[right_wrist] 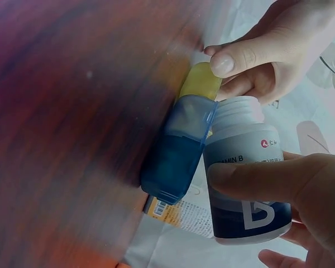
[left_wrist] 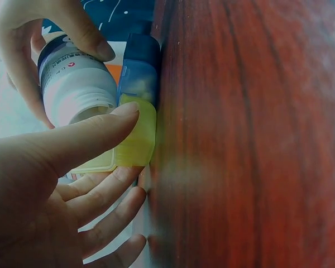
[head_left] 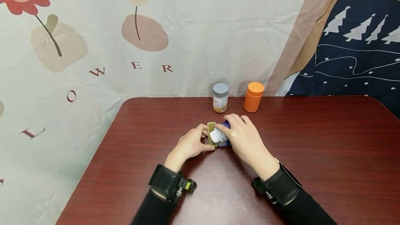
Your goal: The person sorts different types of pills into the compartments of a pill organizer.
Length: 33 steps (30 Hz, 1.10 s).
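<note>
In the head view my left hand [head_left: 190,144] pinches the yellow end of a small pill box [right_wrist: 187,120] between thumb and fingers. The box rests on the table; its yellow lid [left_wrist: 138,134] stands at the left, with clear blue and dark blue parts to the right. My right hand [head_left: 248,143] grips a white and dark blue vitamin B bottle [right_wrist: 240,146], thumb on its label. The bottle is uncapped and tilted, its mouth low and toward the left, over the pill box. Something pale shows inside the clear blue part; I cannot tell what.
At the back edge of the brown table [head_left: 312,155] stand a grey-capped bottle [head_left: 220,98] and an orange bottle [head_left: 253,97], both upright. Behind them hangs a pale printed cloth [head_left: 200,44], with a dark blue cloth [head_left: 359,58] at the right.
</note>
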{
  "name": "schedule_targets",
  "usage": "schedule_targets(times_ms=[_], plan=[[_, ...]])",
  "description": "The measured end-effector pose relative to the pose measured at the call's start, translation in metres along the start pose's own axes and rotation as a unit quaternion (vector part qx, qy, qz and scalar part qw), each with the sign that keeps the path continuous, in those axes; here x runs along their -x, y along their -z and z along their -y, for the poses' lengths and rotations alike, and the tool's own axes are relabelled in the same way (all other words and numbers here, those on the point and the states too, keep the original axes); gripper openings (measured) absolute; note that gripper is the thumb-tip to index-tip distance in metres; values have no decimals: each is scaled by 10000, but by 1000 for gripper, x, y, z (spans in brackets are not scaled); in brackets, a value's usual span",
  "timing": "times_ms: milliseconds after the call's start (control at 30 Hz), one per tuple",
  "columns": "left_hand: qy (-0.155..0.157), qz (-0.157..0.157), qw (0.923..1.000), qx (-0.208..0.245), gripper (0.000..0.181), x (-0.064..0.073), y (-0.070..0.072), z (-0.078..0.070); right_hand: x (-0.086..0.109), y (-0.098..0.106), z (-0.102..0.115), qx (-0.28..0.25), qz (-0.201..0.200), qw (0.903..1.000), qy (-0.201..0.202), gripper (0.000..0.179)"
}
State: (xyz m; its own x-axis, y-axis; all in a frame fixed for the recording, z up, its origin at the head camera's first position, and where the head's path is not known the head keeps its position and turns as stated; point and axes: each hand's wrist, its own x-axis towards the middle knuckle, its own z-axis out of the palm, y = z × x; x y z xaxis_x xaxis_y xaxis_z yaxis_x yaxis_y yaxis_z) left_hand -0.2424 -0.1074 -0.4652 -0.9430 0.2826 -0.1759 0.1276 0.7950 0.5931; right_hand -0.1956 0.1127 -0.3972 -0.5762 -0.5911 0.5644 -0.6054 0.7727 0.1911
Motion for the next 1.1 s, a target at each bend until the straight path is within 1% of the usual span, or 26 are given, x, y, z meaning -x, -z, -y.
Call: schedule_targets(times_ms=[300,567,733,933,1100], plan=[[16,19,10000,20,65,0,1,0,-1,0,2,176,104,9998,63,43],[8,16,10000,61,67,-1,0,2,0,1,5,299,60,9994,138,46],[-3,16,10000,73,67,-1,0,1,0,1,5,285,40,9995,133,45],[9,38,10000,87,65,-1,1,1,0,1,3,149,30,9999,55,46],[0,36,9999,126,62,0,0,1,1,1,1,-65,192,9996,-203,43]])
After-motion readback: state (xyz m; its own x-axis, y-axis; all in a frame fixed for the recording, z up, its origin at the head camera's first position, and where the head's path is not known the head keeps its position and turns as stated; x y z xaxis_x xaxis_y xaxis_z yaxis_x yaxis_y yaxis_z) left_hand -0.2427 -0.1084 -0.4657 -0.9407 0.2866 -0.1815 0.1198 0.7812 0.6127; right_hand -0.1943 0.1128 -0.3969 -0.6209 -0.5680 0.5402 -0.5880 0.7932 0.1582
